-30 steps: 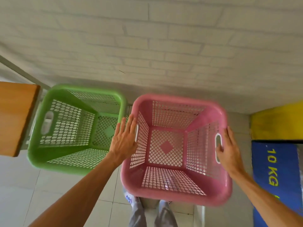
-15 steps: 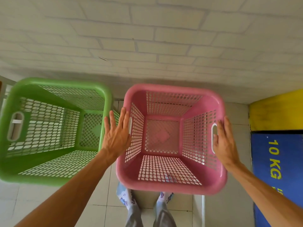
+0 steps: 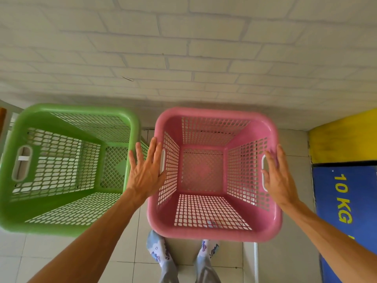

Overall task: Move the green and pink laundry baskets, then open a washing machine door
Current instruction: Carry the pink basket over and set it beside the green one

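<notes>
An empty pink laundry basket (image 3: pixel 214 113) stands on the tiled floor against the wall, straight in front of me. The empty green laundry basket (image 3: pixel 81 111) stands just left of it, a narrow gap between them. My left hand (image 3: pixel 144 172) lies flat against the pink basket's left side by its handle slot, fingers straight and apart. Flat against the right side, by the other handle slot, is my right hand (image 3: pixel 279 176). Neither hand curls around the rim. No washing machine door is visible.
A white brick wall (image 3: pixel 183 48) rises right behind both baskets. At the right edge is a blue panel marked "10 KG" (image 3: pixel 344 201) with a yellow surface (image 3: pixel 342 139) above it. My feet in patterned socks (image 3: pixel 159 250) stand on the floor tiles below the pink basket.
The view has shifted, so the wooden tabletop at the left has almost left the frame. Both hands stay flat on the pink basket's sides; the baskets keep their places side by side.
</notes>
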{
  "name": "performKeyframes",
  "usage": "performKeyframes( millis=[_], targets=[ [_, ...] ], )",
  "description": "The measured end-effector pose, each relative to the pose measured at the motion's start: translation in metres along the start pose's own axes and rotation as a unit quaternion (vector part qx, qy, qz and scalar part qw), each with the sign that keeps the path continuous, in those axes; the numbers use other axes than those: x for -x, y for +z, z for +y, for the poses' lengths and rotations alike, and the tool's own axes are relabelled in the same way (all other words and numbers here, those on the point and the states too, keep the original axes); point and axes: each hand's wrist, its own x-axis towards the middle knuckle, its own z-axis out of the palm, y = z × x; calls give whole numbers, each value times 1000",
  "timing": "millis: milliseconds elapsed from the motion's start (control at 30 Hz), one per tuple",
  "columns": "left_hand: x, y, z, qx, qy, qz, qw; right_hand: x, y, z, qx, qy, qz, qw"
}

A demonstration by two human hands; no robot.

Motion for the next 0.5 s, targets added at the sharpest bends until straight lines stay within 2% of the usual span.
performKeyframes(
  millis=[233,500],
  targets=[
    [8,-31,4,35,-20,-12,999,-5,-25,-3,57,1,-60,997],
    [51,-106,3,58,1,-3,998,4,-87,-47,38,12,-90,995]
  ],
)
